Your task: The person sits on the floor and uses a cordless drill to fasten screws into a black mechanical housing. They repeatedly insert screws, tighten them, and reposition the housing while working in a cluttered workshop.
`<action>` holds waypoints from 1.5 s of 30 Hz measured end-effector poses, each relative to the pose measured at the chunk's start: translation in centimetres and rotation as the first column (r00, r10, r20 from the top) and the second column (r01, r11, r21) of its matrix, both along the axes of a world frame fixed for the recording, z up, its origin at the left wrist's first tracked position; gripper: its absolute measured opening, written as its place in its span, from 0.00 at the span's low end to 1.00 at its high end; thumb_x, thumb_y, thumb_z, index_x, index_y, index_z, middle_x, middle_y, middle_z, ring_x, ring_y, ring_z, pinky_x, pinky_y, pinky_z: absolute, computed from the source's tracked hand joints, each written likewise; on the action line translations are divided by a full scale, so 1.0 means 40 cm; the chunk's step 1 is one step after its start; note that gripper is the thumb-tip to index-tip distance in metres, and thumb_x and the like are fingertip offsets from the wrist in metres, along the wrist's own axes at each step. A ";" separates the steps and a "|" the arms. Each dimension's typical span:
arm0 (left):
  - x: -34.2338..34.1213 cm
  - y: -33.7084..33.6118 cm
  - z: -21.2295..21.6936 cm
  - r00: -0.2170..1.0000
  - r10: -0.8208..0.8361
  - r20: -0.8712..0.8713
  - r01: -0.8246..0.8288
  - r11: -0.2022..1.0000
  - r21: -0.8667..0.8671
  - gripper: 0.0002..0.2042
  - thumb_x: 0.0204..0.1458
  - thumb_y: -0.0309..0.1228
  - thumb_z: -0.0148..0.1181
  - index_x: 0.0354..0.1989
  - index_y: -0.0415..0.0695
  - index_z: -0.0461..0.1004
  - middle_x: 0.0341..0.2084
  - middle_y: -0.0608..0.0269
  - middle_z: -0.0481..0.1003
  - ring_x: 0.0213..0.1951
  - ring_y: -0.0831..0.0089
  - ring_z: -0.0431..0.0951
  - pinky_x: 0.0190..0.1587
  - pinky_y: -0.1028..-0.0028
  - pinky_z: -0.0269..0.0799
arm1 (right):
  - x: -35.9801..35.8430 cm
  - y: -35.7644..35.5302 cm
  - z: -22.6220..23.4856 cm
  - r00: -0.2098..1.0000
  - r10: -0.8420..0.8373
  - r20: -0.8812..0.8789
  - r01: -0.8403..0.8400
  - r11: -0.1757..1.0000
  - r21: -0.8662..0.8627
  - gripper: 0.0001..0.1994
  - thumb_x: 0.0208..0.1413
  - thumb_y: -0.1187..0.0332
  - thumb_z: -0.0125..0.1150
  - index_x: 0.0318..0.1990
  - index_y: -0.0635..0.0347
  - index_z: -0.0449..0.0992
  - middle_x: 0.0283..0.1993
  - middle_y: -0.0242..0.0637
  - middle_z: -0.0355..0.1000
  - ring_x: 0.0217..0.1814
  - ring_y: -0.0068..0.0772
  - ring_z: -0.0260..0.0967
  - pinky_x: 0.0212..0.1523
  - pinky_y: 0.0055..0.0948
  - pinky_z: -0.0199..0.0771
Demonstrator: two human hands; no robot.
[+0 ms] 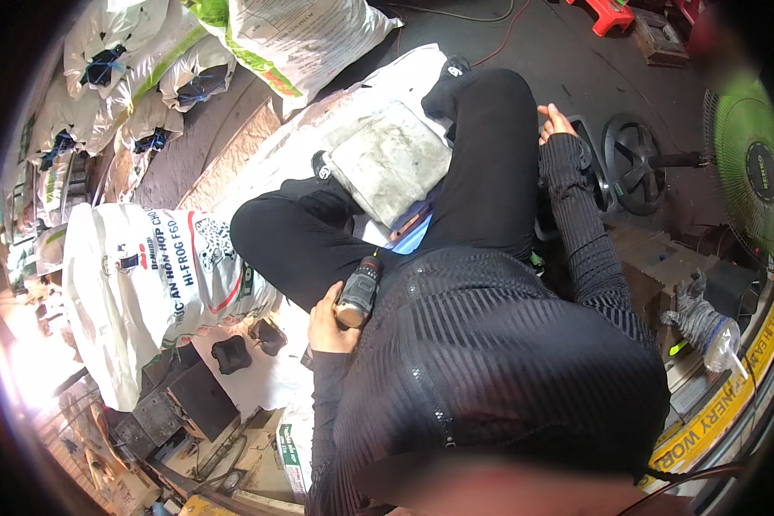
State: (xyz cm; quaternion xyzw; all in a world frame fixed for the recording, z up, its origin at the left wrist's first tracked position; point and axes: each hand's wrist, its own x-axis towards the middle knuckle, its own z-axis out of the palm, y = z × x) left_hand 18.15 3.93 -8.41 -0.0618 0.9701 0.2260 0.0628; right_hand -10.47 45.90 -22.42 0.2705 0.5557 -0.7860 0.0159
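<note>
My left hand (pixel 328 325) is closed around a black cordless drill (pixel 361 291), which lies against my left thigh with its thin bit pointing away from me. Past my right knee, my right hand (pixel 556 125) hangs with fingers loosely apart; nothing shows in it. Between my crossed legs rests a worn grey-white square slab (pixel 391 162); what it is made of I cannot tell. A blue flat piece (pixel 414 232) and a slim dark object (pixel 409 220) lie in front of my lap, partly covered.
A big white printed sack (pixel 159 275) stands at my left, with another sack (pixel 310 39) ahead. Several tied white bags (pixel 112 64) fill the far left. On the right are a green fan (pixel 752 163), its round base (pixel 635 155) and a red plastic stool (pixel 606 15).
</note>
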 end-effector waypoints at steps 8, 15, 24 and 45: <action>-0.011 -0.229 0.144 0.725 0.686 -0.056 -0.480 0.562 0.674 0.26 0.44 0.21 0.64 0.54 0.37 0.65 0.44 0.56 0.72 0.43 0.67 0.74 0.46 0.68 0.72 | -0.010 0.166 -0.146 0.982 -0.188 -0.021 0.181 0.907 0.381 0.15 0.58 0.57 0.57 0.35 0.60 0.80 0.14 0.20 0.56 0.15 0.11 0.53 0.18 0.15 0.56; -0.139 -0.500 -0.062 0.499 0.856 0.140 -0.658 0.269 0.703 0.19 0.51 0.34 0.62 0.50 0.39 0.70 0.36 0.60 0.76 0.27 0.76 0.73 0.30 0.75 0.73 | 0.023 0.293 -0.276 0.979 -0.202 -0.016 0.148 0.660 0.737 0.16 0.58 0.57 0.57 0.38 0.62 0.80 0.37 0.37 0.78 0.42 0.27 0.73 0.46 0.27 0.70; -0.416 -0.709 -0.572 0.412 0.757 0.507 -0.842 0.529 -0.104 0.19 0.54 0.31 0.59 0.53 0.38 0.69 0.37 0.61 0.76 0.31 0.79 0.73 0.34 0.78 0.70 | 0.053 0.453 -0.378 0.893 -0.419 0.162 0.111 0.556 0.824 0.22 0.58 0.53 0.57 0.57 0.49 0.71 0.49 0.39 0.73 0.50 0.28 0.70 0.51 0.24 0.66; -2.462 0.202 -1.021 0.695 0.553 0.460 -0.554 0.003 0.833 0.17 0.52 0.20 0.49 0.52 0.37 0.62 0.33 0.51 0.73 0.30 0.63 0.78 0.26 0.67 0.77 | 0.184 0.460 -0.402 0.832 -0.422 0.361 -0.146 0.462 0.875 0.21 0.66 0.57 0.45 0.62 0.57 0.63 0.59 0.45 0.67 0.59 0.34 0.64 0.59 0.28 0.62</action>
